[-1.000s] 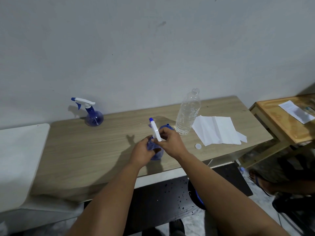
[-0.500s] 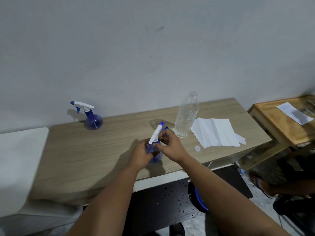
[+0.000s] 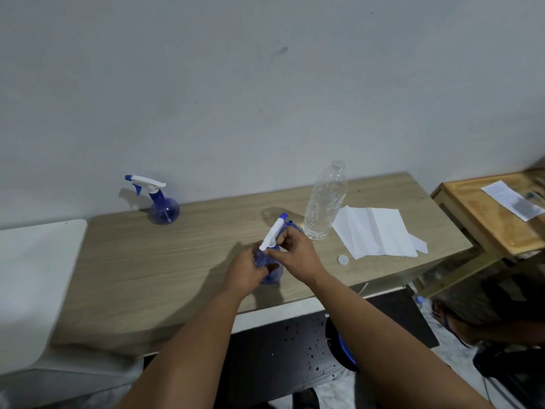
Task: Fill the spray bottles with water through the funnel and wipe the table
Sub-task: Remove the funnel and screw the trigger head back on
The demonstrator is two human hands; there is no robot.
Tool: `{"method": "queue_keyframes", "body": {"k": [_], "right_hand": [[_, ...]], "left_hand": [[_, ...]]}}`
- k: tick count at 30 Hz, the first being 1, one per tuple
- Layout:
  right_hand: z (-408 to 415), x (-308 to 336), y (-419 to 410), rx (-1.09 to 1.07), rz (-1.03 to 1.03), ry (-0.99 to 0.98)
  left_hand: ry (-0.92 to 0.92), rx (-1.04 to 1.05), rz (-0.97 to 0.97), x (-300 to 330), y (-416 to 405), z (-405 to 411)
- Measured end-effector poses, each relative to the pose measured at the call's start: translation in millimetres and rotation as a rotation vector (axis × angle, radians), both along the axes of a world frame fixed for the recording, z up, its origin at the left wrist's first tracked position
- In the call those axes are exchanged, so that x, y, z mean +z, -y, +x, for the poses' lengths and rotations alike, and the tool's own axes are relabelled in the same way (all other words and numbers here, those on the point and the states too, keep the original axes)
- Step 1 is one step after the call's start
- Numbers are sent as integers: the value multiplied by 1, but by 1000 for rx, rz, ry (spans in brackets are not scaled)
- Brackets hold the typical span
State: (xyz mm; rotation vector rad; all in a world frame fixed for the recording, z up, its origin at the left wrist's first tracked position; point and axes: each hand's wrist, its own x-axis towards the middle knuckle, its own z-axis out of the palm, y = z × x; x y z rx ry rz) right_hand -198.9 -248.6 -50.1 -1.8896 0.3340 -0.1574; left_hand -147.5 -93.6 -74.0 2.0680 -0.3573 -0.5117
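Observation:
A small blue spray bottle (image 3: pixel 272 274) stands near the front middle of the wooden table (image 3: pixel 147 261). My left hand (image 3: pixel 244 271) wraps around its round body. My right hand (image 3: pixel 295 255) grips the neck of its white spray head (image 3: pixel 272 234), whose blue nozzle points up and away to the right. A second blue spray bottle (image 3: pixel 163 209) with its head on stands at the back left by the wall. An uncapped clear water bottle (image 3: pixel 324 205) stands just right of my hands. Something blue (image 3: pixel 290 222) peeks out behind my right hand; I cannot tell what it is.
White paper towels (image 3: pixel 374 231) lie spread right of the water bottle, with a small white cap (image 3: pixel 343 259) in front of them. A second wooden table (image 3: pixel 486 216) holding a paper stands at the right. A white surface (image 3: pixel 29 276) adjoins the left. Another person sits low at the right.
The white spray head has swung round from pointing up-left to pointing up-right while my right hand twists it on the bottle. My left hand has stayed on the bottle's body.

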Motion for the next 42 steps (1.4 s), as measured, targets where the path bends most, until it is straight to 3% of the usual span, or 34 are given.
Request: {"method": "queue_keyframes", "body": {"k": [11, 21, 30, 34, 38, 42], "right_hand": [[3, 0, -2, -33, -21, -4], [4, 0, -3, -5, -145, -32], [5, -4, -1, -78, -90, 10], [-2, -6, 6, 61, -54, 47], [-13, -12, 12, 148, -19, 106], [-21, -10, 7, 234, 98, -3]], "left_hand": [[-6, 3, -62, -4, 1, 0], [46, 122, 59, -11, 8, -13], [43, 293, 125, -12, 28, -34], [-5, 274, 121, -5, 37, -59], [39, 200, 276, -7, 23, -91], [66, 280, 436, -20, -18, -130]]}}
